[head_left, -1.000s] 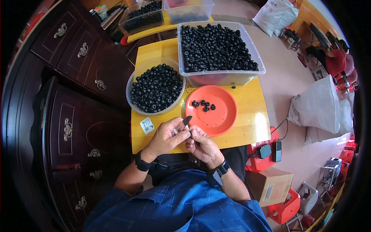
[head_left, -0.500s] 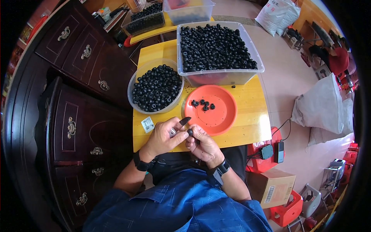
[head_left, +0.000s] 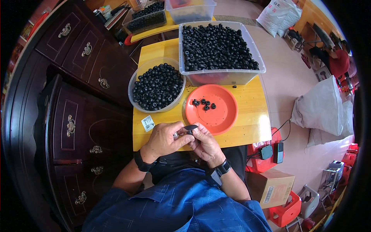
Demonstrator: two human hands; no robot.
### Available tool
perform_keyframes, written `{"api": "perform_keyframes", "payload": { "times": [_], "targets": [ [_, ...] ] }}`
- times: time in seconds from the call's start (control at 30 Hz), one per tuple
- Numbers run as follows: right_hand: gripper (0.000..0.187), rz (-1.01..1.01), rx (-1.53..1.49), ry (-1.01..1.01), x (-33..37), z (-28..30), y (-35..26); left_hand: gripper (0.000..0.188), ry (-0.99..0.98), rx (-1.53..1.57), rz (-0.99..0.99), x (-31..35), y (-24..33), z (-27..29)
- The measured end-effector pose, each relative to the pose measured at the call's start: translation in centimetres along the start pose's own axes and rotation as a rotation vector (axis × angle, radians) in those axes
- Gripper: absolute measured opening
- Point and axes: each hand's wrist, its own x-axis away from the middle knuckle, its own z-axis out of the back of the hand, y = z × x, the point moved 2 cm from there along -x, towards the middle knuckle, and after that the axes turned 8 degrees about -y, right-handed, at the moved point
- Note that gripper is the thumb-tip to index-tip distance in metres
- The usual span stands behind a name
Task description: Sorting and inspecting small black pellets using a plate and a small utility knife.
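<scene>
My left hand [head_left: 164,137] is closed around a small knife with a dark curved blade [head_left: 190,127]; its handle is mostly hidden by the fingers. My right hand [head_left: 208,147] pinches a small round black rubber part [head_left: 189,132] at the fingertips. The blade lies over the part, and the left thumb sits against it too. Just beyond my hands is an orange round dish [head_left: 214,123], holding several black ring-shaped parts [head_left: 206,108] and dark crumbs. Left of the dish, a clear round tub [head_left: 130,96] is heaped with similar parts [head_left: 157,87].
A large clear bin [head_left: 259,72] full of black parts stands at the back of the yellow table [head_left: 251,125]. One loose part [head_left: 234,87] and a white label [head_left: 147,123] lie on the tabletop. A dark wooden cabinet [head_left: 92,127] borders the left; a cardboard box [head_left: 274,189] stands lower right.
The knife blade has swung down and rightward onto the black part between my hands. Both hands have drawn slightly closer together.
</scene>
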Motion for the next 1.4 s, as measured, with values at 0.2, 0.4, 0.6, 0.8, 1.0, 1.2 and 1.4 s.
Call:
{"api": "perform_keyframes", "payload": {
  "times": [0.2, 0.4, 0.6, 0.8, 1.0, 1.2, 1.4],
  "targets": [
    [0.009, 0.020, 0.019, -0.001, 0.1, 0.1, -0.1, 0.032, 0.005, -0.011, -0.023, -0.1, 0.2, 0.2],
    [0.010, -0.008, 0.005, 0.034, 0.0, -0.1, 0.0, 0.032, 0.016, -0.008, -0.028, 0.0, -0.4, -0.1],
    [0.009, -0.007, -0.002, 0.040, 0.0, 0.1, -0.1, 0.029, -0.008, 0.000, -0.034, -0.4, 0.4, 0.1],
    [0.009, 0.007, -0.011, 0.046, 0.2, 0.1, -0.1, 0.026, -0.034, -0.001, -0.032, -0.5, 0.7, 0.2],
    [0.008, 0.021, -0.015, 0.014, 0.3, 0.4, -0.2, 0.030, -0.097, -0.029, 0.027, -0.4, -0.1, -0.2],
    [0.008, 0.031, -0.018, -0.009, 0.1, 0.4, -0.4, 0.034, -0.111, -0.036, 0.083, -0.4, -0.8, -0.9],
    [0.008, 0.022, -0.020, 0.020, 0.0, 0.1, -0.8, 0.024, 0.055, -0.041, 0.010, -0.5, 0.0, -0.1]
  ]
}}
